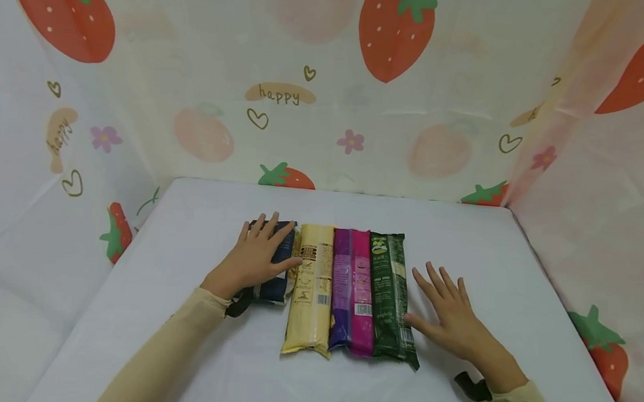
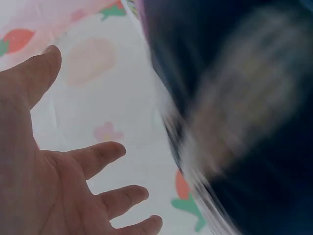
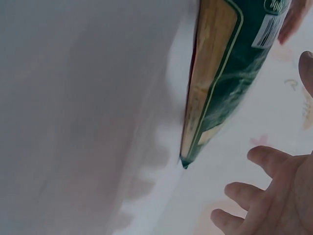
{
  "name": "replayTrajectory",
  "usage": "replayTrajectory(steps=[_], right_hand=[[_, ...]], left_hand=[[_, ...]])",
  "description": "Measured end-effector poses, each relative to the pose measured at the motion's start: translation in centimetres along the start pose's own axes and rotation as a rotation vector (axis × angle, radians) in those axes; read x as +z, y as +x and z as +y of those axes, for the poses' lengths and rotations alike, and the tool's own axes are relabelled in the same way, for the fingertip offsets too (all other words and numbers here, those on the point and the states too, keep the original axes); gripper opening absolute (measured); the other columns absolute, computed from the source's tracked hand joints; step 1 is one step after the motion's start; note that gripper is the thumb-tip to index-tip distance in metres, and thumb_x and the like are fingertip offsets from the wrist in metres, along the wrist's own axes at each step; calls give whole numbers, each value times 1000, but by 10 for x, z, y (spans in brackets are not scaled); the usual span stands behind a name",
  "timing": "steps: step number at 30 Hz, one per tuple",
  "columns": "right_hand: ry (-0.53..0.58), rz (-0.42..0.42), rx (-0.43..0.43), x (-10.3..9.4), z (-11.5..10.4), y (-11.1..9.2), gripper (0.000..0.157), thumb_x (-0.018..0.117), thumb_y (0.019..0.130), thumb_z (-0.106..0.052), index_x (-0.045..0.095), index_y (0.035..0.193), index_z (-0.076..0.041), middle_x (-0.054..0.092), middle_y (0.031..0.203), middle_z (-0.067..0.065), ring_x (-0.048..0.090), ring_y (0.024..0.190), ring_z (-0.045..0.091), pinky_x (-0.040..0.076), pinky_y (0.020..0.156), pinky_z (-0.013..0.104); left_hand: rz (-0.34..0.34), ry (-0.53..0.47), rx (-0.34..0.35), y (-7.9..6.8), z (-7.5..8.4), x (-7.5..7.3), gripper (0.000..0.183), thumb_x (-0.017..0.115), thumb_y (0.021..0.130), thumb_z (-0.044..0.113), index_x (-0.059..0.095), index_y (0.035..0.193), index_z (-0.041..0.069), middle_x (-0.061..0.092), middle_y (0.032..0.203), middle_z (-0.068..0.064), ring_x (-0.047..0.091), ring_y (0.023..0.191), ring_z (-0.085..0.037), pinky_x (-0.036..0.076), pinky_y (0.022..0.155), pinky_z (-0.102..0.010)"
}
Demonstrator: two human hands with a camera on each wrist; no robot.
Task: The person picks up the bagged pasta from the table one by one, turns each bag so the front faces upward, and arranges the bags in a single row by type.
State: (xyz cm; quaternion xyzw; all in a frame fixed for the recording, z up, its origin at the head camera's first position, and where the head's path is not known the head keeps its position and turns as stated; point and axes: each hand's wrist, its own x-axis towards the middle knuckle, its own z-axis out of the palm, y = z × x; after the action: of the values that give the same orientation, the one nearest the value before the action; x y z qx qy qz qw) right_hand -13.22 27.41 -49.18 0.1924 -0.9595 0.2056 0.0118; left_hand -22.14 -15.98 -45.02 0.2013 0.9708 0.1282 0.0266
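Four long packets lie side by side on the white table. My left hand [image 1: 253, 259] is spread over the navy packet [image 1: 272, 291], which it partly covers; its thumb overlaps the edge of the yellow packet [image 1: 313, 322]. In the left wrist view the fingers [image 2: 105, 159] are apart from the blurred navy packet [image 2: 279, 200]. The pink and purple packet [image 1: 353, 285] lies between the yellow packet and the green packet [image 1: 387, 286]. Just right of the green one, my right hand [image 1: 453, 324] has its fingers spread, holding nothing. A straw-coloured strip shows along the green packet's side [image 3: 208, 73].
White cloth covers the table [image 1: 209, 221]. Curtains printed with strawberries [image 1: 397, 35] stand along the back, left and right sides. Dark straps [image 1: 472, 386] circle both wrists below the light sleeves [image 1: 162, 343].
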Motion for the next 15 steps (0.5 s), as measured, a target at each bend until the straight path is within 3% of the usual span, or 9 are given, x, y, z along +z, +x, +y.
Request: replayTrajectory(steps=[8,15], right_hand=[[-6,-26,6,6,-6,-1,96,71,98,-61,27,173,-20,12,180,13,9,164,47,-1,127,73],[24,-52,4,9,-13,-3,97,70,97,-65,28,173,-20,11,181,12,6,164,46,-3,128,71]], left_hand=[[-35,-9,95,24,36,8,91,53,103,72,24,173,22,10,179,-20,3,164,-46,5,128,-72],[-73,-17,138,44,65,21,89,53,104,70,25,173,22,8,180,-16,1,165,-43,4,130,-67]])
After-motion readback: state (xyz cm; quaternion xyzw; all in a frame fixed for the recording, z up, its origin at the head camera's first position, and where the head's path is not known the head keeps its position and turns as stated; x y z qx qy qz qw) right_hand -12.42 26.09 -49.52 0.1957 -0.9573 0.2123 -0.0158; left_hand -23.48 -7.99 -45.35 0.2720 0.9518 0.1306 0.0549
